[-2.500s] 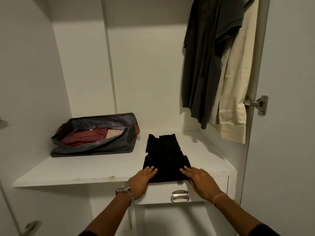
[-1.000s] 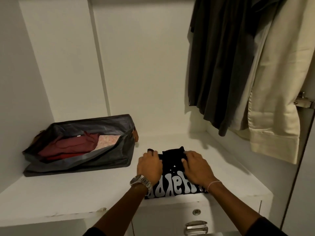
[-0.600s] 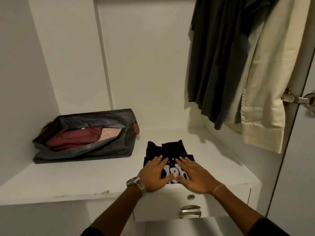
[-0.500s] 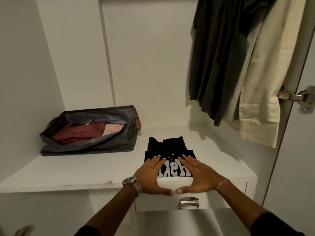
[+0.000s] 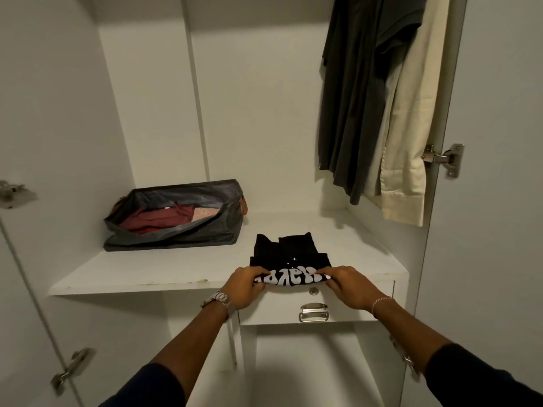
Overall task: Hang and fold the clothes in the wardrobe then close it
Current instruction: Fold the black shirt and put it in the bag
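A folded black T-shirt (image 5: 289, 254) with white lettering lies on the white wardrobe shelf (image 5: 164, 268), at its front edge. My left hand (image 5: 245, 284) grips the shirt's near left corner with curled fingers. The near right corner is gripped by my right hand (image 5: 348, 286). The front edge of the shirt is lifted a little off the shelf. Dark grey shirts (image 5: 352, 98) and a cream garment (image 5: 411, 127) hang at the upper right.
An open grey fabric bag (image 5: 176, 233) with maroon and pink clothes lies at the shelf's back left. A drawer with a metal handle (image 5: 313, 312) sits under the shelf. The right door with its hinge (image 5: 446, 157) stands open; hinges show on the left door (image 5: 17, 192).
The shirt went from a long fold to a shorter one showing the print. My hands moved from lying flat on it to gripping its near corners at the shelf edge.
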